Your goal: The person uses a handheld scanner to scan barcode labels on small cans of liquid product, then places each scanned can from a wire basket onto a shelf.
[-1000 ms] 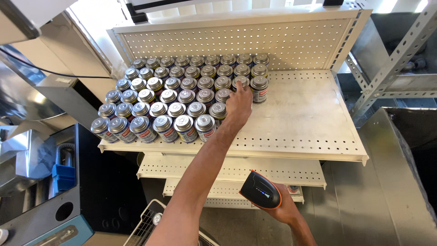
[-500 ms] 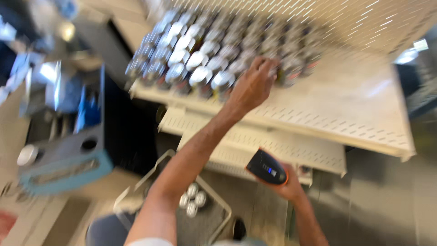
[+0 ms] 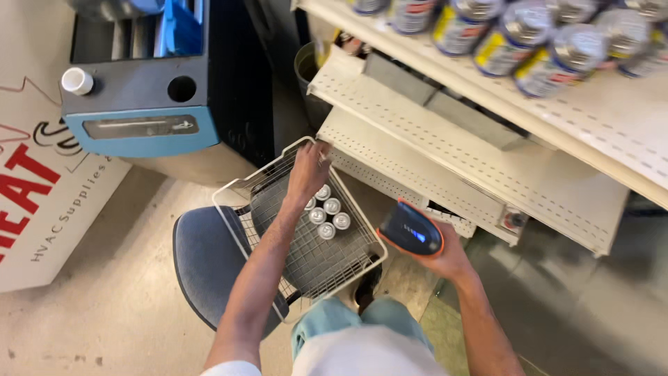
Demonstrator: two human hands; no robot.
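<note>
My left hand (image 3: 308, 170) reaches down into a white wire basket (image 3: 313, 263), at its far corner. Its fingers curl over the silver-topped cans (image 3: 330, 214) standing there, and I cannot see whether they grip one. The basket rests on a blue round stool (image 3: 198, 261). My right hand (image 3: 445, 257) is held low beside the basket. It holds a black handheld scanner with an orange rim (image 3: 410, 228), whose screen faces up. Rows of labelled cans (image 3: 529, 42) stand on the cream perforated shelf (image 3: 605, 122) at the top right.
Two lower perforated shelves (image 3: 431, 157) jut out just beyond the basket. A blue and black machine (image 3: 146, 104) stands on the left, with a white printed sign (image 3: 42, 209) beside it on the concrete floor. My light trousers (image 3: 362, 334) are below the basket.
My left hand has left the cans on the upper shelf and dropped into the wire basket. The view has swung down from the shelf. The right hand still holds the scanner.
</note>
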